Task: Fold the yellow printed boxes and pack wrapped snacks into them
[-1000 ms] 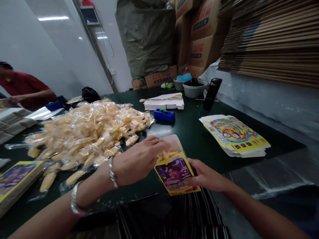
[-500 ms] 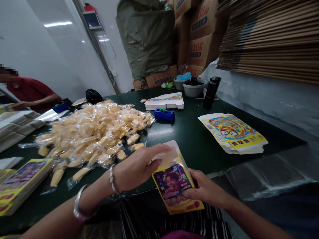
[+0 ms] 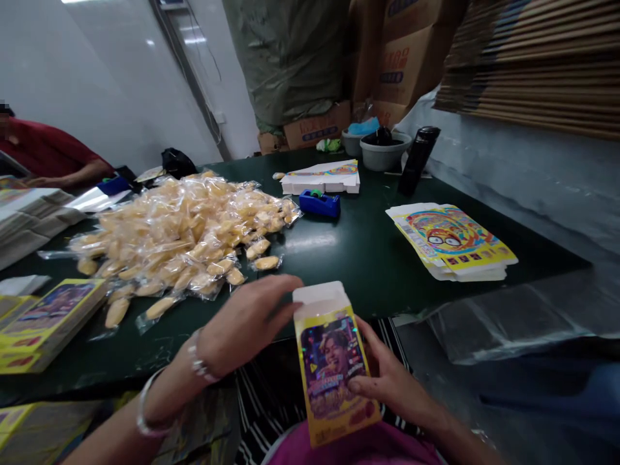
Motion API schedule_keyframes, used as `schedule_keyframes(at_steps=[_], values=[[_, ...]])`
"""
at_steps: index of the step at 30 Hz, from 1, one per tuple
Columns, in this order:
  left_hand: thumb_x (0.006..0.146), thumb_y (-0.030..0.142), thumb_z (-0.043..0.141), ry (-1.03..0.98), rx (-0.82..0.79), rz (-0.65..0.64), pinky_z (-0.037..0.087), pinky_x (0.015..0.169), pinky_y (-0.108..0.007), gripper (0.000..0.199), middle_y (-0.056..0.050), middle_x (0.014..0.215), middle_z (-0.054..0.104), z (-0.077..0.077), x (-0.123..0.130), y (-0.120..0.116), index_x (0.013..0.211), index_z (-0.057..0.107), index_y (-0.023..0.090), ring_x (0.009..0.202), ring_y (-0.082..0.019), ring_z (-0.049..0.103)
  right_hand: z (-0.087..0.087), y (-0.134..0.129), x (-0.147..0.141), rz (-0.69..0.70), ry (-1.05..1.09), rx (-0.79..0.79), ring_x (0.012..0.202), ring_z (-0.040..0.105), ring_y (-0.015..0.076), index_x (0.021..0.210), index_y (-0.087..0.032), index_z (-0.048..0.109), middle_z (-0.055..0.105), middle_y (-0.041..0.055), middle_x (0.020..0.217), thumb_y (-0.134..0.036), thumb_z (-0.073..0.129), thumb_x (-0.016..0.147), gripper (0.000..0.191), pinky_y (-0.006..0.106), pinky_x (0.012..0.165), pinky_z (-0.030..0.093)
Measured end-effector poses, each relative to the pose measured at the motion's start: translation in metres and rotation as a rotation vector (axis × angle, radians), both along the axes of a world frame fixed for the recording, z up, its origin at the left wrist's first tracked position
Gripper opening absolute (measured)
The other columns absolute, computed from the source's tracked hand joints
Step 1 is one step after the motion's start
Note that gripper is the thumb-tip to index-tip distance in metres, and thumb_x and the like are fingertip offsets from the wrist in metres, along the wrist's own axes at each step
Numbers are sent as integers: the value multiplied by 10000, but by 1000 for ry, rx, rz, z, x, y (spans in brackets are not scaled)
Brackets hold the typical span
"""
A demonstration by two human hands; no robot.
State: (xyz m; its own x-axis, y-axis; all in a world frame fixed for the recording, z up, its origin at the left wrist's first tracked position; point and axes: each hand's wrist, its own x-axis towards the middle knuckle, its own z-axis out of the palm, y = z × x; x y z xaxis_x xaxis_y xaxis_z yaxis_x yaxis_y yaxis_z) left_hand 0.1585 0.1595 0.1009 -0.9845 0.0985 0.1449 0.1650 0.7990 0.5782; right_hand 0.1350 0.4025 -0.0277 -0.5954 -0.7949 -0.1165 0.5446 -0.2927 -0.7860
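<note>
My right hand (image 3: 390, 384) grips a yellow printed carton (image 3: 332, 368) upright from its right side, low over my lap. The carton's white top flap (image 3: 317, 292) stands open, and its contents are hidden from this angle. My left hand (image 3: 247, 320) sits just left of the carton, with its fingertips at or near the carton's upper edge, holding nothing. A large heap of clear-wrapped yellow snack pieces (image 3: 179, 239) lies on the dark green table (image 3: 339, 271) beyond that hand. A stack of flat yellow cartons (image 3: 53, 323) lies at the table's left.
A blue tape dispenser (image 3: 320, 203), white flat cartons (image 3: 322, 179) and a printed flat carton stack (image 3: 450, 242) lie ahead. A person in a red shirt (image 3: 43, 152) works at the left. A grey basin (image 3: 385, 154), black flask (image 3: 416, 161) and cardboard sheets (image 3: 533, 58) stand behind.
The carton has moved nearer me and stands more upright. My left hand has slid off its mouth to the left, and the yellow pieces seen in the mouth earlier no longer show.
</note>
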Motion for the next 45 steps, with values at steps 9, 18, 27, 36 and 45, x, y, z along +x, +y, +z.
schedule_keyframes(at_steps=[9, 18, 27, 36, 45], values=[[807, 312, 730, -223, 1143, 306, 550, 916, -366, 611, -92, 1247, 659, -117, 65, 41, 1361, 472, 304, 1048, -247, 675, -10, 1, 12, -92, -26, 68, 1210, 565, 282, 1504, -349, 118, 448, 108, 1451, -312, 852, 716, 1078, 434, 992, 461], [822, 316, 714, -279, 1027, 264, 532, 896, -296, 213, -81, 1163, 661, -113, 82, 41, 1013, 742, 225, 1064, -233, 641, -2, 3, 0, -219, 293, 359, 967, 626, 194, 1080, -240, 592, 657, 40, 1070, -413, 674, 876, 280, 273, 819, 497], [872, 355, 615, -124, 818, 474, 528, 836, -301, 211, -74, 1035, 690, -113, 70, 59, 836, 746, 194, 978, -214, 645, 2, 0, -11, -191, 328, 434, 716, 554, 153, 922, -197, 619, 599, -6, 781, -443, 684, 827, 271, 233, 635, 436], [838, 289, 594, -88, 668, 510, 440, 630, -238, 173, -5, 727, 593, -108, 62, 56, 726, 672, 183, 687, -143, 551, -4, -9, -3, -262, 365, 449, 629, 479, 136, 695, -186, 566, 530, -11, 688, -422, 659, 833, 288, 228, 563, 386], [842, 388, 603, -223, 758, 537, 408, 606, -232, 262, 3, 696, 534, -99, 65, 52, 684, 590, 179, 664, -134, 480, 6, -9, -2, -310, 380, 439, 765, 647, 180, 1049, -231, 562, 672, 7, 865, -305, 772, 750, 373, 275, 697, 509]])
